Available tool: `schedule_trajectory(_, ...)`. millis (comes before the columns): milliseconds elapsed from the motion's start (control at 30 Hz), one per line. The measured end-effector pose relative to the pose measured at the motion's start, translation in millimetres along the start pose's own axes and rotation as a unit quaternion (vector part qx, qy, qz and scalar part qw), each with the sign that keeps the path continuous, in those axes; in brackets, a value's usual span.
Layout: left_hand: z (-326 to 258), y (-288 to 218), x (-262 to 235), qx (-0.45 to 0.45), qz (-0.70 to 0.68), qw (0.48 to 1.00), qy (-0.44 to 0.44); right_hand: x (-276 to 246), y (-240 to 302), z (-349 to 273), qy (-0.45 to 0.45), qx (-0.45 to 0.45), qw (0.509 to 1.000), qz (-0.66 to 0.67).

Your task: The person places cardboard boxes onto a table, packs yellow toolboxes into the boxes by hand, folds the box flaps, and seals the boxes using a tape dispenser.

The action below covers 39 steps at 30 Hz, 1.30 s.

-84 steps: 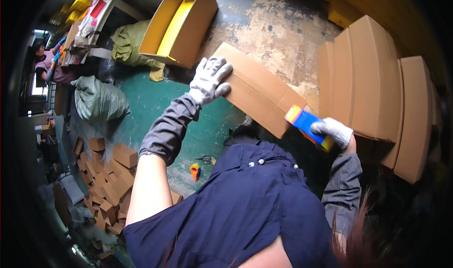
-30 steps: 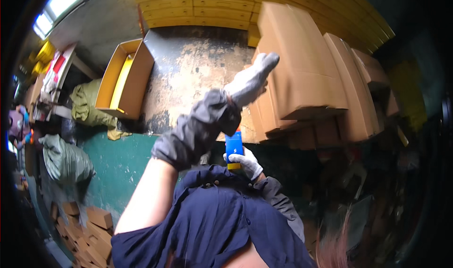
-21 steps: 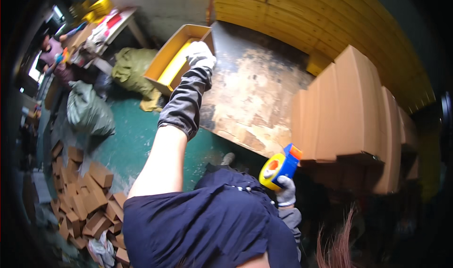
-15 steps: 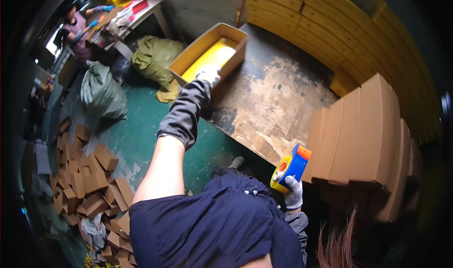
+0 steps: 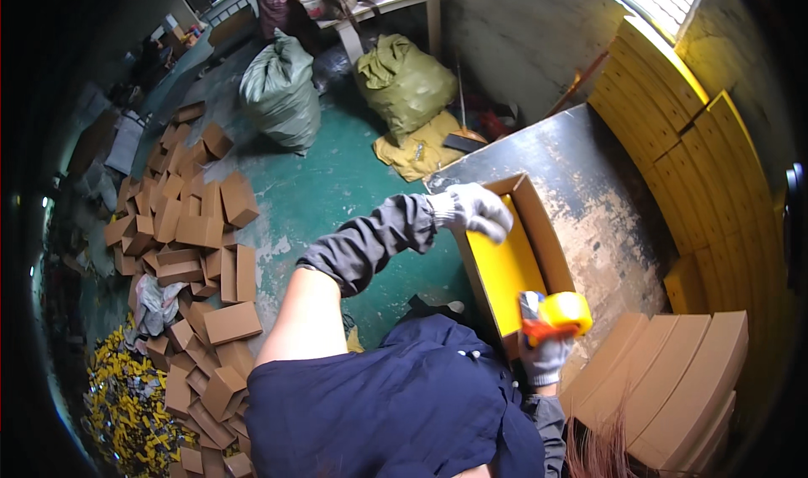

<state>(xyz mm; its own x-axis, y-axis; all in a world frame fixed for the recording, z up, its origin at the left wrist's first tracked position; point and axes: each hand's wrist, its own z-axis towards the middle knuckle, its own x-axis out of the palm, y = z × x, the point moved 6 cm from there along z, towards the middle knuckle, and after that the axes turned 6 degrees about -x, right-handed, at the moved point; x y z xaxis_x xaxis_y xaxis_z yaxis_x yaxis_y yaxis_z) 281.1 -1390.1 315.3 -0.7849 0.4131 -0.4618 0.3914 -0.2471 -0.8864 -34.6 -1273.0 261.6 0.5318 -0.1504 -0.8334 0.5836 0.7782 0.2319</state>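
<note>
A long open cardboard box [image 5: 551,241] with a yellow layer [image 5: 498,269] inside lies along the near left edge of the worn work table. My left hand [image 5: 477,210], in a whitish glove, curls over the box's left wall near its far end. My right hand [image 5: 545,362], also gloved, is closed round a tape dispenser with a roll of yellow tape [image 5: 566,311]. The dispenser is over the box's near end; motion blurs it, and whether it touches the cardboard cannot be told.
Folded cartons [image 5: 673,377] stand stacked at the near right. Yellow slabs [image 5: 715,183] line the wall behind the table [image 5: 602,217]. Two full sacks [image 5: 282,95] sit on the green floor. Small boxes [image 5: 198,234] and yellow scraps [image 5: 126,394] heap up at left.
The box has come nearer, turned lengthwise beside me, with my left hand still at it. My right hand has brought the tape dispenser over its near end. The view has swung left.
</note>
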Motion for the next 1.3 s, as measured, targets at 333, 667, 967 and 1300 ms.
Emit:
schedule_trajectory(333,-9,46,-8,-0.086,0.383,0.918,0.06,49,-9,-1,0.051,0.058,0.997,-0.005)
schedule_trajectory(667,25,42,47,-0.003,0.446,0.894,-0.053,16,-47,28,0.012,0.343,0.804,0.485)
schedule_trajectory(967,-20,100,31,-0.409,0.116,0.885,-0.191,5,-103,66,-0.076,0.186,0.979,-0.028)
schedule_trajectory(1300,-2,152,36,-0.302,-0.022,0.934,-0.192,36,-70,42,-0.005,0.339,0.839,0.426)
